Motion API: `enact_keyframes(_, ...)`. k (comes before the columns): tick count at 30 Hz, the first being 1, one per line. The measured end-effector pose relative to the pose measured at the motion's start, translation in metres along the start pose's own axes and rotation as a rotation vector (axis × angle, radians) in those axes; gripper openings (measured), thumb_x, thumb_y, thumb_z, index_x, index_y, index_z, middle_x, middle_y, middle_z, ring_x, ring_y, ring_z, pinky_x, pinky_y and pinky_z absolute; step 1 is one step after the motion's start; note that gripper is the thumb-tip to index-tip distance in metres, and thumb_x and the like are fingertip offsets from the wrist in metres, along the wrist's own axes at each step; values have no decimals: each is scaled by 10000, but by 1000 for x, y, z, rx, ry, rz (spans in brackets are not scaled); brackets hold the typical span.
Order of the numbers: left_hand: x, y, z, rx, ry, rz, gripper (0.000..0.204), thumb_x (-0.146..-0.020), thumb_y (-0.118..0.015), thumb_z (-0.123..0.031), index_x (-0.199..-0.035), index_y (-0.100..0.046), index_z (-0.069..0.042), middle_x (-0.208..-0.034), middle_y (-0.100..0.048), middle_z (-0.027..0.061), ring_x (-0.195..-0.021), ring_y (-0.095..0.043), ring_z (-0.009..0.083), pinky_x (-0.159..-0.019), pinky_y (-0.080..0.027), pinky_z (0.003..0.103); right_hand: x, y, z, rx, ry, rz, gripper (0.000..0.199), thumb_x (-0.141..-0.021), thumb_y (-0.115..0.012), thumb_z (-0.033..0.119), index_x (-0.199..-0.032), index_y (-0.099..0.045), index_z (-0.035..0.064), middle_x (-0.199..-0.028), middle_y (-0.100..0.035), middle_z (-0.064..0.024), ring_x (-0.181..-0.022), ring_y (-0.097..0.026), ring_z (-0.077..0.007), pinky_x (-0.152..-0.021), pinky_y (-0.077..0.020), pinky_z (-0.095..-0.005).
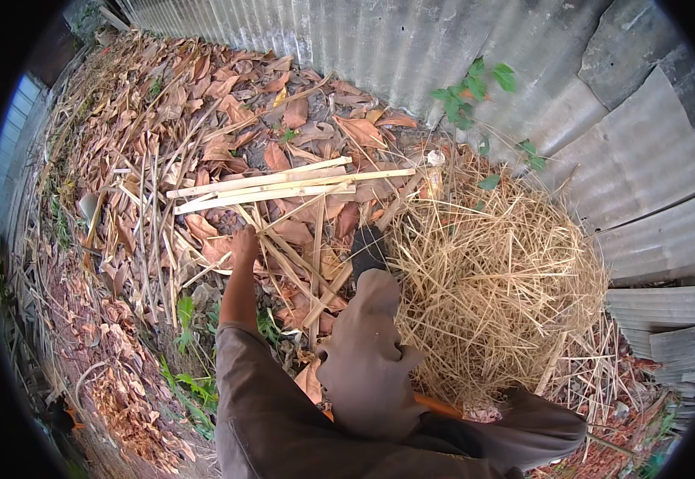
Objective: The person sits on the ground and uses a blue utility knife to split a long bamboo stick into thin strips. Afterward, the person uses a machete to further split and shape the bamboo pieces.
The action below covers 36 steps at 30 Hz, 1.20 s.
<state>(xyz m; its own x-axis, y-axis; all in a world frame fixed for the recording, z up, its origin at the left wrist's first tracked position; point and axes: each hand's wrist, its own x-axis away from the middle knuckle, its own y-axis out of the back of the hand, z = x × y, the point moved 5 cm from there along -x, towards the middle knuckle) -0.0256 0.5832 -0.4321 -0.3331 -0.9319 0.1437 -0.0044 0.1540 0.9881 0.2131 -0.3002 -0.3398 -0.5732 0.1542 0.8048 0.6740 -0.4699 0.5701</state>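
Observation:
My left hand (244, 242) is closed in a fist low over the dry leaves, beside several thin dry stalks (284, 259). Whatever may be inside its fingers is hidden. Just beyond it lie several pale, peeled sticks (264, 188), roughly parallel and pointing left to right. My right hand does not show. A brown trouser leg (371, 351) reaches forward in the middle, ending in what looks like a dark shoe (369, 251). Near that leg's lower side, part of an orange, handle-like thing (439, 405) shows between folds of brown cloth.
A large heap of straw (499, 279) lies to the right. Corrugated metal sheets (363, 52) wall off the back and right. Broad brown leaves (204, 88) cover the ground at the left and back. Green plants (196, 387) grow beside my left sleeve.

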Motion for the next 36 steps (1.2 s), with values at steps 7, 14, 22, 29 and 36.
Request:
enact_keyframes(7,41,78,-47,266,-209,-136,191,-951,-510,-272,-1072,-535,-126,-847,-680,202,-791,-646,428,-696,-493,539,-3,-12,-1,-1,80,52,377,-888,-602,347,-792,-649,-14,-617,-594,-100,-540,-568,-192,-523,-429,-344)
enact_keyframes(14,108,303,-174,429,-544,-399,172,-906,-621,-221,-990,-604,-72,-749,-630,233,-695,-615,438,-583,-468,499,5,-26,-65,-117,136,88,381,-885,-605,349,-799,-653,-20,-628,-607,-113,-554,-583,-203,-538,-442,-351)
enact_keyframes(22,248,437,-301,221,-906,-458,203,-903,-631,-231,-1056,-672,-104,-756,-648,197,-702,-627,407,-598,-482,470,-9,-79,-133,-405,113,166,387,-882,-608,351,-807,-658,-26,-641,-622,-128,-570,-601,-216,-555,-456,-359)
enact_keyframes(29,343,438,-410,-50,-1241,-471,132,-863,-639,-207,-873,-668,-79,-722,-645,174,-667,-641,375,-619,-512,468,-32,-109,-174,-638,171,-91,393,-880,-611,353,-813,-662,-31,-651,-634,-141,-584,-617,-227,-570,-469,-366)
enact_keyframes(36,386,337,-483,-639,-1276,-354,116,-834,-600,-114,-825,-712,-84,-764,-693,120,-726,-705,279,-605,-554,379,-33,-97,-240,-535,92,-429,375,-827,-699,369,-818,-638,-1,-705,-640,-173,-665,-631,-316,-646,-498,-418)
